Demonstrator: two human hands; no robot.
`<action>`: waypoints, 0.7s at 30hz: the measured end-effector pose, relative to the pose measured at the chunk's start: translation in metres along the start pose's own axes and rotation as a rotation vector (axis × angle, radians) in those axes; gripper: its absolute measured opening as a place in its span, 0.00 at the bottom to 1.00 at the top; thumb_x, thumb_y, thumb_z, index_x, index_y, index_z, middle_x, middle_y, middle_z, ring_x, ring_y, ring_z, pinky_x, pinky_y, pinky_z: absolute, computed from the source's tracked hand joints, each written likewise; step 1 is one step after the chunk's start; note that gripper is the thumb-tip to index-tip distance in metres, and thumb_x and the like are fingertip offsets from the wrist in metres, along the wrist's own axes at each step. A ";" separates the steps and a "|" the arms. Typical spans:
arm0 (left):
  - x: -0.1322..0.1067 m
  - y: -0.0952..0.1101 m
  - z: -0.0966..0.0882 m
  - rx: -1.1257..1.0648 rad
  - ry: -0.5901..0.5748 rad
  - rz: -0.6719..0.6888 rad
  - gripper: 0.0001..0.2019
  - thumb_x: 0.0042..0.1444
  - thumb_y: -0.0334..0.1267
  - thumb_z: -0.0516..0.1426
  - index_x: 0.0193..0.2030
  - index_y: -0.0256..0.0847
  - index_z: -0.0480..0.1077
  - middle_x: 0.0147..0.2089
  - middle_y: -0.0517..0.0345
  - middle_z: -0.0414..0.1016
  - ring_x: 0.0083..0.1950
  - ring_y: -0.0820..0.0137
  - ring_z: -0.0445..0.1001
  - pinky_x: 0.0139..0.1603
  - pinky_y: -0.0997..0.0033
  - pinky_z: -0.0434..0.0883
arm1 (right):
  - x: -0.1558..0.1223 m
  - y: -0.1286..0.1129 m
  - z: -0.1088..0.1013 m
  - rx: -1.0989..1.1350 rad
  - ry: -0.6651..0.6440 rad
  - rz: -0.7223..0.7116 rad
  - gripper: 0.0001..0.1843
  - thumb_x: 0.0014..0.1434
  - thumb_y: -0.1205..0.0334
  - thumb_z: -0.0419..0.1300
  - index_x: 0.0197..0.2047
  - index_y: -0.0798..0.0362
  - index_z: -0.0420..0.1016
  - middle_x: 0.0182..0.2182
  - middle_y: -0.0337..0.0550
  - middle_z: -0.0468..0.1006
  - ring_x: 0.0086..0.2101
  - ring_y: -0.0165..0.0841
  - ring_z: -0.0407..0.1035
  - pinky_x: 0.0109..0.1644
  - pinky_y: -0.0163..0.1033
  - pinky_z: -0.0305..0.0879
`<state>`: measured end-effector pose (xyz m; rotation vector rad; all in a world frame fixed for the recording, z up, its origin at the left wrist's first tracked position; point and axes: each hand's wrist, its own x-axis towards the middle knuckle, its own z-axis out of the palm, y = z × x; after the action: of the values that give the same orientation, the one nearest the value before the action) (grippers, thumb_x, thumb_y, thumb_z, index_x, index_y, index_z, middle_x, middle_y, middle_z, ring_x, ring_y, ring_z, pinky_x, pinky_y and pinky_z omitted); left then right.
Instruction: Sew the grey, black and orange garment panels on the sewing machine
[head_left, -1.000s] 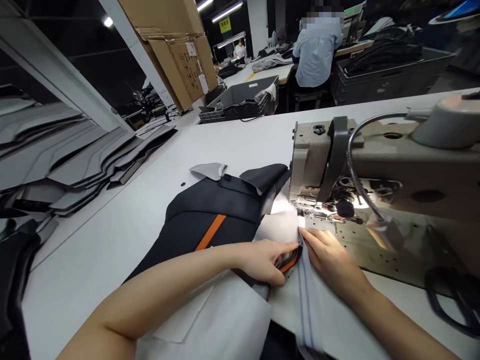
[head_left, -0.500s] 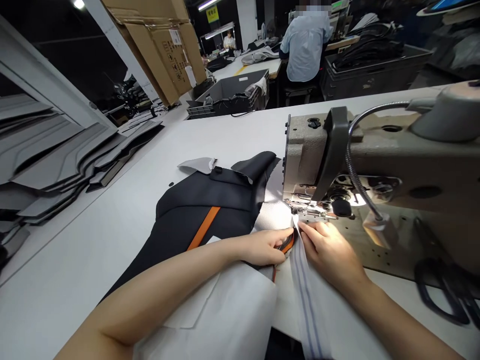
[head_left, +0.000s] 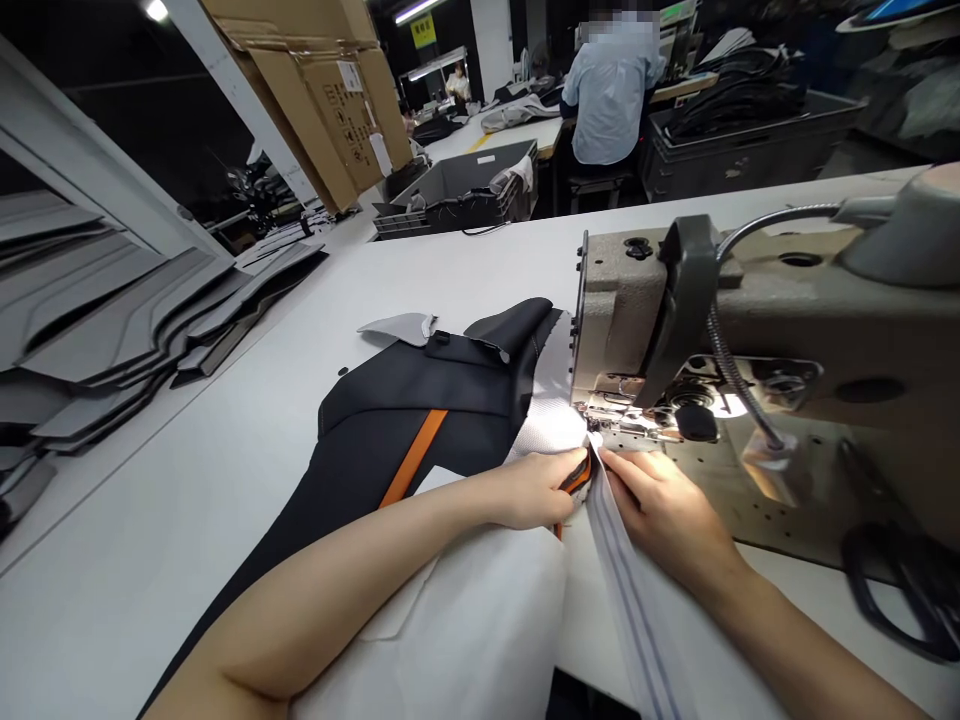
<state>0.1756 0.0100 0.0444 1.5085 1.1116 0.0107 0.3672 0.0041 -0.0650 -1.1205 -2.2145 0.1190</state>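
Observation:
On the white table lies a dark fabric piece (head_left: 405,385) with an orange stripe and a pale mesh edge. Its right edge runs up to the needle area of a sewing machine (head_left: 622,300). My left hand (head_left: 529,488) is closed on the fabric's folded edge, where a bit of orange shows, just short of the presser foot. To the right, my right hand (head_left: 667,500) pinches a white strip with blue lines (head_left: 626,590), which trails down toward me from under the foot. The needle itself is too small to make out.
Black scissors (head_left: 892,590) lie right of my right forearm. Stacked grey panels (head_left: 112,310) fill the left side. A grey crate (head_left: 465,190) and a cardboard box (head_left: 330,110) stand beyond the table. Further back sits a person in a light blue shirt (head_left: 611,90).
The fabric has shifted slightly farther into the machine, and my left hand has moved with it, its fingers now more curled. The view has shifted a little, with the machine farther right.

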 end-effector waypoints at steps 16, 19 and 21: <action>0.025 -0.007 -0.002 0.079 0.252 -0.069 0.20 0.43 0.28 0.53 0.45 0.40 0.53 0.33 0.62 0.60 0.32 0.71 0.61 0.27 0.74 0.58 | 0.004 -0.001 0.005 -0.312 -0.073 -0.074 0.20 0.60 0.68 0.48 0.53 0.61 0.70 0.36 0.51 0.73 0.33 0.39 0.65 0.35 0.42 0.64; 0.033 -0.010 -0.005 0.066 0.314 -0.047 0.21 0.45 0.28 0.53 0.47 0.38 0.53 0.37 0.58 0.61 0.38 0.69 0.63 0.32 0.73 0.61 | 0.007 0.003 0.008 -0.316 -0.071 -0.053 0.20 0.60 0.68 0.48 0.54 0.60 0.70 0.36 0.52 0.73 0.34 0.40 0.65 0.36 0.42 0.63; 0.039 -0.015 -0.007 0.038 0.326 -0.001 0.22 0.46 0.27 0.53 0.48 0.38 0.52 0.38 0.57 0.61 0.39 0.69 0.63 0.33 0.73 0.61 | 0.011 0.005 0.008 -0.273 -0.070 -0.039 0.20 0.62 0.66 0.47 0.53 0.60 0.70 0.37 0.51 0.73 0.34 0.40 0.65 0.37 0.42 0.64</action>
<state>0.1839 0.0374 0.0133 1.5764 1.3770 0.2432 0.3610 0.0171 -0.0673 -1.2326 -2.3648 -0.1683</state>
